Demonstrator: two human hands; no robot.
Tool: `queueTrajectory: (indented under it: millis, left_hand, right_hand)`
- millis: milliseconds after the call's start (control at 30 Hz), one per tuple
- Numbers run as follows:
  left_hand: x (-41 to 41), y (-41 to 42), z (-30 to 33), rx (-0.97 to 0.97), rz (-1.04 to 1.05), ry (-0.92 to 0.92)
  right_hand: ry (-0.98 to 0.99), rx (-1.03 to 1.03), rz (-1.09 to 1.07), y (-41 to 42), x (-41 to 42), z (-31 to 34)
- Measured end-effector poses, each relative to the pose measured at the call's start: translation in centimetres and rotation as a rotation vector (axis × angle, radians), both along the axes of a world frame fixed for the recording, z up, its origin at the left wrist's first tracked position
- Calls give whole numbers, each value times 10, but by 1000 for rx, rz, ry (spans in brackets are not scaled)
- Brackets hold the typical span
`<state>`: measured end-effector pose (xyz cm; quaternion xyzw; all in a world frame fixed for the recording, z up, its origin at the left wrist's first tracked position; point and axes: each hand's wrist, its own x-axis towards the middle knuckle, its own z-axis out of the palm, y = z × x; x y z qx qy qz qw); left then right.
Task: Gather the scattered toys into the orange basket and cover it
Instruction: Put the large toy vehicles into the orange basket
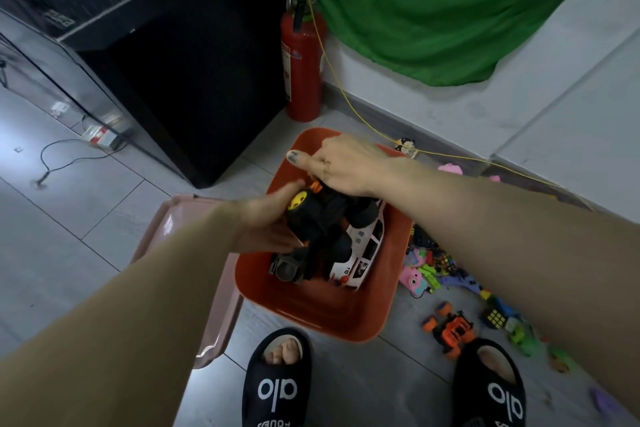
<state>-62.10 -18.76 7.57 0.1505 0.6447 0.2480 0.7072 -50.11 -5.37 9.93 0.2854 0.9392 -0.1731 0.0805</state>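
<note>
Fingers of both hands curled around a black toy truck (322, 222) with a yellow-hubbed wheel, holding it just above the orange basket (346, 315). The left hand (273, 222) gripped the truck from the near-left side, its thumb over the wheel, while the right hand (343, 166) reached in from the right and clasped it from above, thumb stuck out to the left; how the right fingers lay beneath the palm could not be made out.

Behind, a black cabinet (194, 87) and a green cloth (433, 3) stood against the wall, with a red fire extinguisher (303, 62) between them. The orange basket sat on the grey floor, touching a pink lid (221, 319) lying to its left. Inside the basket lay a white police car (360, 260), partly under the truck, beside what looked like a dark cylindrical toy (285, 269).

Two black slippers (277, 381) stood near the basket's front edge. Scattered to the right of the basket were an orange toy truck (453, 329), a pink toy camera (412, 279) and a puzzle cube (493, 317), among other small, blurred pieces.
</note>
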Motion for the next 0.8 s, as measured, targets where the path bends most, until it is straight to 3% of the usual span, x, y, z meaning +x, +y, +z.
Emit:
queueTrajectory:
  millis: [133,300,400,533,667,800]
  left_hand:
    - [11,-7,-19,-59,-51,90]
    - [23,-1,-36,-158,-160,264]
    - [22,6,-43,-198,-185,248]
    - [19,7,-55,-201,-267,367]
    - [18,3,-64,-270,-354,473]
    - [11,-3,-82,-427,-332,309]
  right_hand:
    - [-63,-56,-54,-26,-1,-27]
    - [86,-341,-349,-58,13,-75]
    - [174,-270,-529,-59,33,-93]
    - [183,-219,-853,-53,65,-113]
    - [172,-583,-953,-54,75,-120]
    - [184,-793,-906,-59,55,-118]
